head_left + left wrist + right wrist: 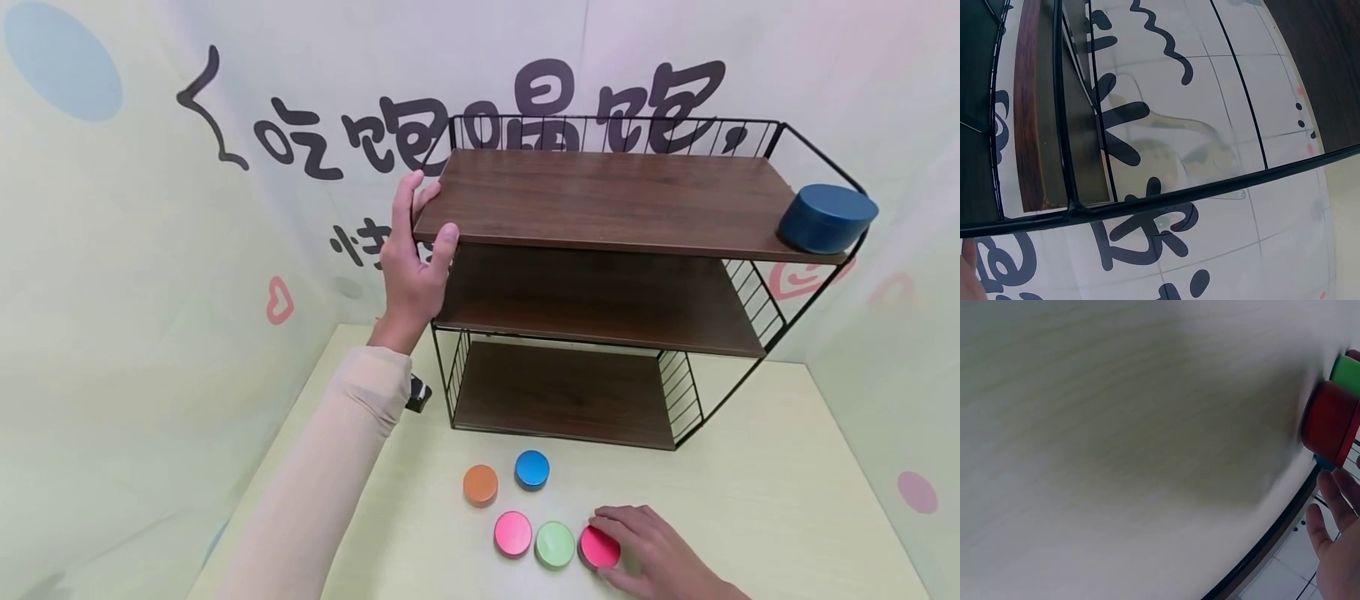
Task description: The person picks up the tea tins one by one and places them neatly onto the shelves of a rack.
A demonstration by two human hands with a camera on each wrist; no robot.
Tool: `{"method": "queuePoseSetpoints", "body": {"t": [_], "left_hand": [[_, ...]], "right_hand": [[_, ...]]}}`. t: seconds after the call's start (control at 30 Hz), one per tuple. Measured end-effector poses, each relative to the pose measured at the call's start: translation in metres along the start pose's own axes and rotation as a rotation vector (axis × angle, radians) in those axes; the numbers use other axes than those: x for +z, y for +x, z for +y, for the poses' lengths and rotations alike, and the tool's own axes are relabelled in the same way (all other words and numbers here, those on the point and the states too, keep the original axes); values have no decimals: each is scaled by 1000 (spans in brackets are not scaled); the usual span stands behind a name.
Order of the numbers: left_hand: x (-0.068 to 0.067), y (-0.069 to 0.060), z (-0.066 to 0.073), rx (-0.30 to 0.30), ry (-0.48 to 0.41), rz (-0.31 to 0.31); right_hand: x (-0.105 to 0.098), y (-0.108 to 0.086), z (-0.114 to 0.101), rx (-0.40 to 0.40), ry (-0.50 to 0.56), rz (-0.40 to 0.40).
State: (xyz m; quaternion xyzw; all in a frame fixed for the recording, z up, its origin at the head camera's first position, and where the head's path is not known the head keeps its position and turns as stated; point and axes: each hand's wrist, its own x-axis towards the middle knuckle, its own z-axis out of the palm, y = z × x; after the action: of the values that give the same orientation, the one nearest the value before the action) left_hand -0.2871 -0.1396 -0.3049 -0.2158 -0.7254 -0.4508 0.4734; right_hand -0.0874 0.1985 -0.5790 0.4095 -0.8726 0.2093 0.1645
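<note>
At the upper left of the head view, my left hand (414,271) grips the left front corner of the rack's top shelf (615,196), thumb on its front edge. Only a bit of that hand (969,278) shows in the left wrist view, beside a black rail (1210,190). My right hand (656,554) is spread around a red round tin (600,547), fingers at its far side and thumb at its near side. In the right wrist view the fingertips (1325,478) lie close to the red tin (1330,422); contact is unclear.
Pink (513,533), green (555,544), orange (480,484) and blue (532,469) tins stand on the table (787,467) before the three-shelf rack. A larger dark blue tin (827,218) sits at the top shelf's right end. A small black object (417,393) lies left of the rack.
</note>
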Motion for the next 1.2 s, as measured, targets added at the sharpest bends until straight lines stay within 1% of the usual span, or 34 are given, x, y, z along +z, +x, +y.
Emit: {"method": "queuePoseSetpoints", "body": {"t": [0.17,0.23,0.33,0.43,0.53,0.8,1.0,1.2], "left_hand": [[-4,2,24,-3,-37,-10],[-5,3,29,2,-47,-9],[-2,3,18,11,-34,-5],[0,1,5,4,-15,-2],[0,0,0,1,-10,-2],[-1,0,-2,17,-23,-1],[-1,0,0,15,-11,3],[0,0,2,19,-19,0]], "right_hand": [[5,-2,2,-20,-8,-15],[6,-3,2,0,-10,-30],[7,-3,1,42,-8,-49],[8,-3,0,87,7,-77],[8,-3,-2,100,16,-89],[6,-1,-2,74,5,-72],[2,4,-3,48,5,-41],[0,6,-4,74,15,-71]]}}
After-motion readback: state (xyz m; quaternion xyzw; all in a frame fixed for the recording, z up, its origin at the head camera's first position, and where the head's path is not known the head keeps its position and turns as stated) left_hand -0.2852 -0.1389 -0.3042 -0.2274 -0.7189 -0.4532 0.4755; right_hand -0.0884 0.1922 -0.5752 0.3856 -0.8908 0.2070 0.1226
